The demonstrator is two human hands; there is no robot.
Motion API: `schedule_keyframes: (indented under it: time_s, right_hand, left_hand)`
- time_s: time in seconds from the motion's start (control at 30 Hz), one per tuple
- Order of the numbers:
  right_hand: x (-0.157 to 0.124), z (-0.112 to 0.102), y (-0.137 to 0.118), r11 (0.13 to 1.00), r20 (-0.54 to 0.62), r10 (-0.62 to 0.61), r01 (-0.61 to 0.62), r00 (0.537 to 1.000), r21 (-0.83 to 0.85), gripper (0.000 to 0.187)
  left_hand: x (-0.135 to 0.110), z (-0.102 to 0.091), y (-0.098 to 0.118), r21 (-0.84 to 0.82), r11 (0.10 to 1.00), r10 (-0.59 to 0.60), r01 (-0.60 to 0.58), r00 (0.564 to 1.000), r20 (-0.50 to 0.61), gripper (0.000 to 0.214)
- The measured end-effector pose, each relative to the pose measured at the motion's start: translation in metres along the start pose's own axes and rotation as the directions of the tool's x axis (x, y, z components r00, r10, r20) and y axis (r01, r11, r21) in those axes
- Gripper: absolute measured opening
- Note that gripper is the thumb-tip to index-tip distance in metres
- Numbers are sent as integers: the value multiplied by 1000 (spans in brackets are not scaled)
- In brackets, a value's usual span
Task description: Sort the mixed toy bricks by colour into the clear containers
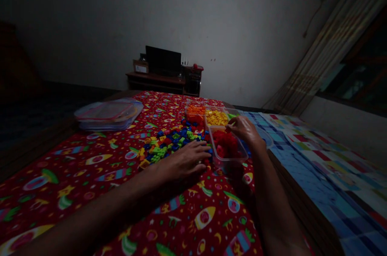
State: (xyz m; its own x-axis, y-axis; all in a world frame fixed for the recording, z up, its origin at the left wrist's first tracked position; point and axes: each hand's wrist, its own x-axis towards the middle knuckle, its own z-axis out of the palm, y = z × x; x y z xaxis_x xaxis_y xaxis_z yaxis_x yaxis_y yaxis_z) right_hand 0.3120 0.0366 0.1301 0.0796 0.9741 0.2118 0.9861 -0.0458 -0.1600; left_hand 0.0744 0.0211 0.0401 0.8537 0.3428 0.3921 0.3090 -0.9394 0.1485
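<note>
One left hand (191, 156) lies spread over one block pile (160, 152), one right hand (244, 128), hold unclear, by one red-filled box (229, 159).

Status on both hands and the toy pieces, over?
Left hand palm-down at mixed pieces. Right hand near container of red pieces, grip unclear. No obstruction visible.

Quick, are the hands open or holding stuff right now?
Left hand: open, fingers stretched over the mixed pile.
Right hand: fingers curled near the red-piece box; can't tell if it's holding anything.

The right hand (244, 128) partly hides green pieces (231, 116).
</note>
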Motion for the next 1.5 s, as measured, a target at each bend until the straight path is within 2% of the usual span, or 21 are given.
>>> schedule_keyframes:
  time_s: [0.07,0.13,0.23,0.33,0.43,0.57,0.63,0.7,0.8,0.9,1.03,1.1,1.17,1.3,1.4,1.5]
  right_hand:
    - [1,1,3,999,34,-2,4,999,-53,26]
    - [2,3,3,995,35,0,4,999,-104,29]
    - [4,7,-3,992,-29,-25,21,999,-123,31]
    - [3,17,-17,982,-62,-179,174,982,-78,29]
    - [-2,36,-33,937,-26,-346,345,938,-52,28]
    - [-10,72,-47,838,-39,-545,542,838,-62,38]
    - [-11,87,-51,805,6,-589,587,808,-85,38]
    - [-11,94,-54,795,82,-592,598,802,-104,36]
    - [-10,93,-58,795,107,-591,600,800,-90,37]
    - [-10,81,-59,804,48,-589,591,807,-63,38]
    - [-13,61,-59,850,58,-502,505,863,-150,33]
    - [-18,53,-63,864,110,-448,462,887,-203,28]
    - [-25,49,-71,869,187,-407,442,894,-224,22]
    - [-41,51,-90,862,299,-381,453,875,-228,20]
    - [-44,53,-92,849,306,-407,480,861,-220,23]
    - [-37,49,-82,853,244,-444,491,862,-179,25]
  left_hand:
    - [1,2,10,51,999,12,-15,998,64,29]
    - [-1,7,10,113,994,-21,11,996,82,24]
    - [-7,15,-5,230,968,-113,98,992,50,22]
    - [-14,15,-25,301,940,-171,159,985,12,23]
    - [-20,4,-42,284,936,-211,206,977,-11,26]
    - [-28,-12,-62,187,942,-271,278,961,-61,30]
    - [-31,-18,-73,119,943,-307,310,951,-47,28]
    - [-34,-24,-83,57,935,-349,349,937,2,25]
    - [-39,-32,-92,3,903,-430,430,902,49,23]
    - [-43,-42,-94,6,856,-516,517,855,52,28]
    - [-45,-53,-92,-10,821,-568,571,819,79,31]
    - [-47,-55,-92,-38,829,-554,557,830,67,29]
    - [-49,-53,-92,-33,863,-504,504,864,22,24]
    - [-51,-42,-84,135,901,-409,413,911,-58,18]
    - [-48,-33,-69,263,885,-380,386,922,-75,19]
    - [-44,-28,-56,314,874,-360,370,929,-92,15]
